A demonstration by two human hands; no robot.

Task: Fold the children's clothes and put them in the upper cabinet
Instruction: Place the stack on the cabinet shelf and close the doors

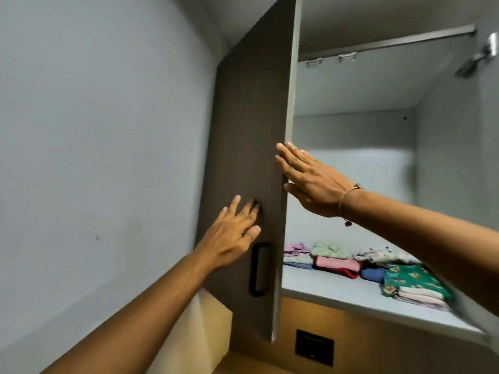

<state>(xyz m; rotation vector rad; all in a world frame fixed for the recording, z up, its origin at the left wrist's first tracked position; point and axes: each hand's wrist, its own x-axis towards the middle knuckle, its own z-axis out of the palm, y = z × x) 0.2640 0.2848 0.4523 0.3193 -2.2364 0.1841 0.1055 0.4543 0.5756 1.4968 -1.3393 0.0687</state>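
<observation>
The person stands reaching up at the upper cabinet (359,292), both arms raised to its dark door (251,157). The left hand (232,236) lies flat and open against the door's outer face, fingers spread, just above the black handle (259,269) and not gripping it. The right hand (310,179) is open too, fingers extended, its fingertips on the outer face and its thumb behind the door's free edge; it holds nothing.

The children's clothes (361,263) are inside on the cabinet's shelf, folded and sorted into low stacks: a pink and pale pile at the left, a green piece over pink and red next to it, a spotted white one over blue farther right, and a green printed garment (413,280) topping a stack nearest the front edge. No loose garment shows in either hand or anywhere else in view, so I judge the folding and putting away to be done, or very nearly so. What looks left is swinging the door shut.

The door stands open, almost edge-on to me, its long axis vertical and its free edge pointing out into the room. The stacks run in a row across the shelf from left to right.
</observation>
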